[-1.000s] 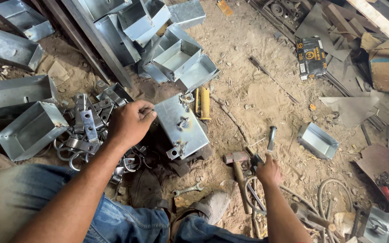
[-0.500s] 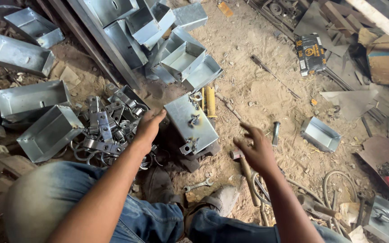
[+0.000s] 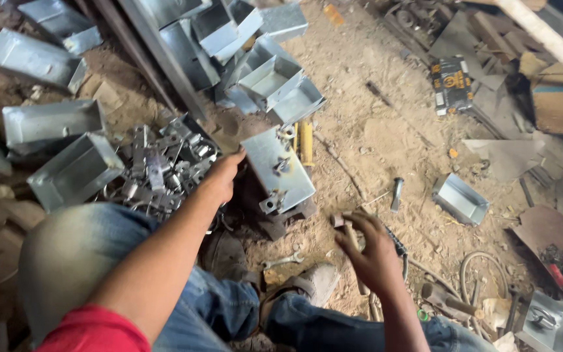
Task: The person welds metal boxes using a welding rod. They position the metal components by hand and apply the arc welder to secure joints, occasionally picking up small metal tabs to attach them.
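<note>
1. Right hand (image 3: 367, 246) is low over the sandy floor, fingers curled around the wooden handle of a hammer (image 3: 350, 242), its dark metal head showing just above the thumb. Firm hold, fingers closed round it.
2. Left hand (image 3: 224, 175) is stretched forward, fingertips pressing the left edge of the flat galvanised sheet-metal box part (image 3: 277, 168). Whether it pinches the edge or only steadies it, I cannot tell.
3. That grey box part lies tilted on a dark block, small bolts and a bracket showing on its face, right between the two hands.
4. Just left of the left hand there's a heap of small shiny metal clips and brackets (image 3: 161, 169).
5. A yellow-handled tool (image 3: 306, 142) lies just beyond the box part.
6. A small steel spanner (image 3: 283, 261) lies near the shoe.
7. Right of the hammer lie a short dark steel punch (image 3: 396, 193) and an open grey sheet-metal tray (image 3: 461, 199).
8. More folded grey metal trays (image 3: 272, 81) are stacked up top and on the left.
</note>
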